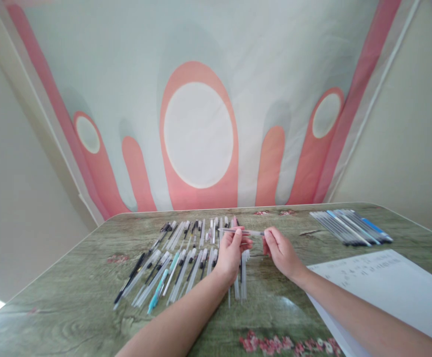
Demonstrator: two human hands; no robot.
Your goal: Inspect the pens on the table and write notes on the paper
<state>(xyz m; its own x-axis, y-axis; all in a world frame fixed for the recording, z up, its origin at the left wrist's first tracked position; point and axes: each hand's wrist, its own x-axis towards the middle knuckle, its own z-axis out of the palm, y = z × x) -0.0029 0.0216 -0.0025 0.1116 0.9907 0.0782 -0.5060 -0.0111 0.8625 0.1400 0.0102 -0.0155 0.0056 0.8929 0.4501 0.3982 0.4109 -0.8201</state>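
Note:
My left hand (233, 250) and my right hand (280, 252) are raised over the middle of the table, both closed on one slim pen (255, 233). The pen lies level between them. Its dark tip points left past my left fingers, and my right thumb and fingers pinch its right end. Beneath and left of my left hand, disassembled pen parts lie in two rows: clear barrels (176, 235), black refills and caps. A turquoise pen (158, 290) lies in the near row. My left hand hides part of these rows.
On the right, a neat row of thin pens or refills (340, 228) lies beside a blue one (376, 229). White paper (390, 292) with handwriting sits under my right forearm. The wood-patterned table (70, 292) meets a pink and grey printed backdrop (249, 173).

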